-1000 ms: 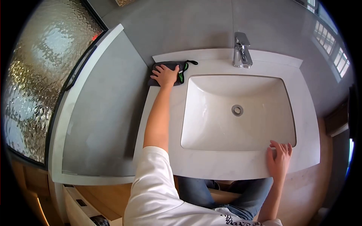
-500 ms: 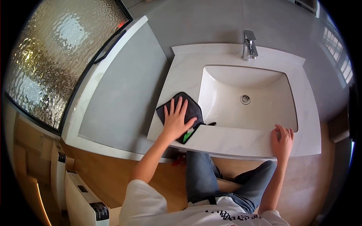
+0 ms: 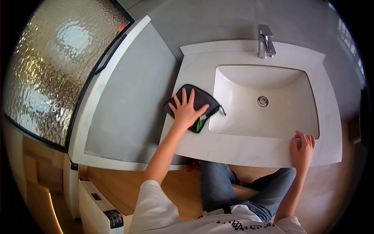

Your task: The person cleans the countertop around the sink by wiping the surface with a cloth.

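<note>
A black zip pouch (image 3: 206, 99) with a green patch near its lower corner lies on the white counter, left of the sink. My left hand (image 3: 187, 113) rests flat on top of it with fingers spread, covering part of it. The pouch's dark zip pull hangs over the sink's left rim. My right hand (image 3: 303, 150) rests on the counter's front edge by the sink's near right corner. Its fingers are loosely bent, with a gap beside the thumb, and nothing shows in them.
A white sink (image 3: 241, 121) with a metal drain is set into the counter (image 3: 241, 150). A chrome faucet (image 3: 265, 43) stands behind it. To the left are a grey partition (image 3: 128, 97) with a white edge and a textured glass panel (image 3: 58, 70). White drawers (image 3: 95, 206) stand at lower left.
My left hand and the pouch have moved away from the counter's front edge, and the pouch has turned a little. My right hand stays by the front edge. The view has shifted slightly.
</note>
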{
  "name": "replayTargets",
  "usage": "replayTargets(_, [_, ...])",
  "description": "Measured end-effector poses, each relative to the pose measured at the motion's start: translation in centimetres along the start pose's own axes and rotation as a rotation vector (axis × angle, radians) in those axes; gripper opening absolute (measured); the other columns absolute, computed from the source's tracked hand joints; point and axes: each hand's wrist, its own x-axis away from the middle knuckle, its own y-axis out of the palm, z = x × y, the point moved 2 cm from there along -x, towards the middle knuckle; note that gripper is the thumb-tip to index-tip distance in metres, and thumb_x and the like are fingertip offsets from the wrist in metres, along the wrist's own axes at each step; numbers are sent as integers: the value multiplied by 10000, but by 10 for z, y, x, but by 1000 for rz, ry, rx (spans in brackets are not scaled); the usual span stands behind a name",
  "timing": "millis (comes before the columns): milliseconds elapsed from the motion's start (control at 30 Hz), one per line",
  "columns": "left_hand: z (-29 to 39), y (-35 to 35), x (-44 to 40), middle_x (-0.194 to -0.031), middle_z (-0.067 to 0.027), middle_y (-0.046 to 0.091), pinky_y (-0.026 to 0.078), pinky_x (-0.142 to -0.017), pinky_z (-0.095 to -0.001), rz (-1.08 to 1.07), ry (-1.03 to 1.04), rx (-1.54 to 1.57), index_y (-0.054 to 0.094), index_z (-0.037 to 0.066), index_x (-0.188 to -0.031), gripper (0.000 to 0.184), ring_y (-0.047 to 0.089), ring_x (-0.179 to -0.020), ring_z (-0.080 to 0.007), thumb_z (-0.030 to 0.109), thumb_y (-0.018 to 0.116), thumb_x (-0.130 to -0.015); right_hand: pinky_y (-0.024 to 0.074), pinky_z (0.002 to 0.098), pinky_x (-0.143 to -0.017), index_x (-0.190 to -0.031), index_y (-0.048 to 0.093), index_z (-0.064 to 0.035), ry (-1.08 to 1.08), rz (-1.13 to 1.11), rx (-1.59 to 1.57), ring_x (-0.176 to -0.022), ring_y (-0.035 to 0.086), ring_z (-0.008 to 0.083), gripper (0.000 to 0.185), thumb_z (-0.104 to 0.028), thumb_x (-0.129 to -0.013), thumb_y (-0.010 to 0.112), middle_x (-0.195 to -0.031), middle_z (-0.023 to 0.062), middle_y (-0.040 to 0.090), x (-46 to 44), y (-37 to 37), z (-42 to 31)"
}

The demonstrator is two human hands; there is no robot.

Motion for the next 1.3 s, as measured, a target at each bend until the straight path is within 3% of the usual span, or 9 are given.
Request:
replayTargets(200, [13,6,-132,-1592,-184,156,63,-1086,-708,34,-77,-4,242,149,-1534,1041,76,-1431,-513,839,409,-773,317,440,-1105,-1042,648,-49,23,-8,5,-936,601,251,218,-145,-849,613,-890,75,656,-4,-1,-2])
replayTargets(267, [16,10,-165,-1577,-166,211,135,-1074,-707,93,-112,-28,277,189,-1523,998,165,-1406,-519,828,432,-773,315,434,-1105,-1042,650,-53,34,-10,21,-933,600,247,224,-158,-847,618,-893,70,658,-3,1,2])
replayTargets(333, [21,4,-180,-1576,-148,222,157,-1084,-686,100,-165,-6,284,208,-1521,983,174,-1411,-498,828,426,-771,315,432,-1104,-1041,651,-55,46,-10,17,-933,600,246,224,-162,-846,620,-895,66,658,-4,0,0])
replayTargets(567, [25,7,-174,-1597,-163,158,79,-1103,-691,72,-211,29,241,184,-1536,973,93,-1436,-501,803,404,-803,323,428,-1092,-1025,658,-55,34,-40,-4,-922,600,245,214,-186,-859,623,-874,57,664,-3,-5,-4])
replayTargets(667, [27,9,-139,-1611,-150,98,53,-1108,-687,-1,-164,-20,175,206,-1552,997,50,-1442,-497,832,358,-797,331,428,-1084,-1006,662,-54,8,-26,16,-919,600,252,197,-189,-871,615,-865,64,669,-2,-4,-4])
replayTargets(767, [23,11,-89,-1605,-157,122,48,-1099,-699,-4,-61,-1,197,197,-1546,997,38,-1440,-502,814,419,-794,337,429,-1081,-991,663,-54,1,-7,17,-922,601,259,185,-188,-876,607,-872,70,675,0,-4,-4])
replayTargets(967, [1,8,40,-1594,-176,150,68,-1092,-701,62,73,-19,221,182,-1536,928,87,-1427,-515,716,501,-831,337,429,-1083,-991,663,-55,-40,14,10,-921,603,263,186,-192,-882,599,-889,73,680,2,-2,-1])
replayTargets(1100, [1,4,124,-1586,-184,172,127,-1067,-720,130,155,-45,273,136,-1516,802,125,-1413,-528,550,551,-887,336,427,-1085,-993,663,-59,-62,5,26,-929,604,261,185,-194,-889,590,-899,75,682,2,1,3])
replayTargets(1300, [3,3,180,-1571,-195,211,149,-1013,-768,186,192,11,352,126,-1483,804,148,-1400,-545,544,616,-849,326,421,-1095,-993,660,-57,-62,-9,39,-956,604,254,187,-193,-903,569,-934,74,685,1,1,2])
